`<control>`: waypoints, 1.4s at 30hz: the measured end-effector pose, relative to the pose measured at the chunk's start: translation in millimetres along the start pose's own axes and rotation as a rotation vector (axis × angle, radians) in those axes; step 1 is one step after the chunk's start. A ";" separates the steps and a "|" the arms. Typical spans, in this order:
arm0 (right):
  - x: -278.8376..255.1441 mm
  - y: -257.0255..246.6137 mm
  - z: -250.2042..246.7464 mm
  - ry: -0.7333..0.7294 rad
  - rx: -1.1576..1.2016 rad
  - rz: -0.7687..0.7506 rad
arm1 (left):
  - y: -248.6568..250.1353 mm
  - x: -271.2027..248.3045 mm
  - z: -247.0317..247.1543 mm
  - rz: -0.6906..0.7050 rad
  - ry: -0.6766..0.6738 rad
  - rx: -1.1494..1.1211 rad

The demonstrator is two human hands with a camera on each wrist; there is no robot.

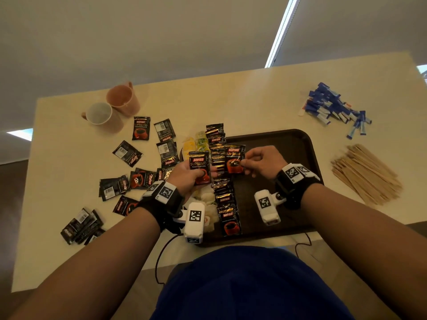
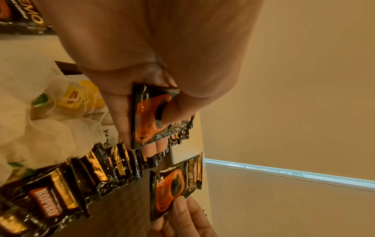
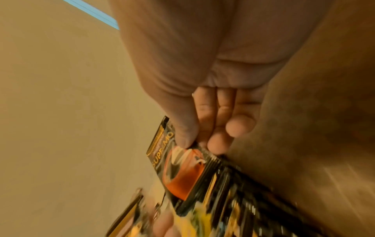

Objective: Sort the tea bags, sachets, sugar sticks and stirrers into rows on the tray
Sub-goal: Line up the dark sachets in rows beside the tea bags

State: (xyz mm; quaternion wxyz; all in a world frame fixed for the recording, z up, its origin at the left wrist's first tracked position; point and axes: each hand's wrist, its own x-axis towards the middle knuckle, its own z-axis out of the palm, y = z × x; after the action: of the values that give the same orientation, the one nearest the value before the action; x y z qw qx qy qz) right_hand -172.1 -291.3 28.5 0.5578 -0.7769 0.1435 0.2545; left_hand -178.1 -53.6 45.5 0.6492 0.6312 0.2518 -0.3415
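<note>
My left hand grips a black-and-red coffee sachet upright above the left edge of the dark tray, thumb on its front. My right hand pinches a second sachet by its right edge over the tray. A row of overlapping coffee sachets runs down the tray. Left of it lies a row of tea bags, yellow and green ones at the far end. Loose sachets lie scattered on the table to the left.
Two mugs stand at the back left. Blue sugar sticks lie in a heap at the back right. Wooden stirrers are piled right of the tray. The tray's right half is bare.
</note>
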 end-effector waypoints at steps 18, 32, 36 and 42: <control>106.7 -2.9 -16.7 0.247 -0.289 0.088 | 14.1 32.6 9.2 -0.069 0.075 -0.036; 104.7 -3.3 -10.8 0.255 -0.286 0.079 | 11.7 37.2 7.0 -0.053 0.067 -0.049; 103.3 0.4 -11.8 0.265 -0.364 0.071 | 10.4 36.4 6.9 -0.049 0.072 -0.038; 94.8 1.5 -13.5 0.243 -0.505 0.081 | 9.0 37.4 7.5 -0.023 0.054 -0.030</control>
State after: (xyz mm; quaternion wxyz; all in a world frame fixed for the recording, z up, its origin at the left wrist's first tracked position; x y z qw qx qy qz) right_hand -91.1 -298.7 -22.1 0.3144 -0.9097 0.1724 0.2094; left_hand -148.1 -66.0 23.6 0.6475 0.6275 0.2817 -0.3280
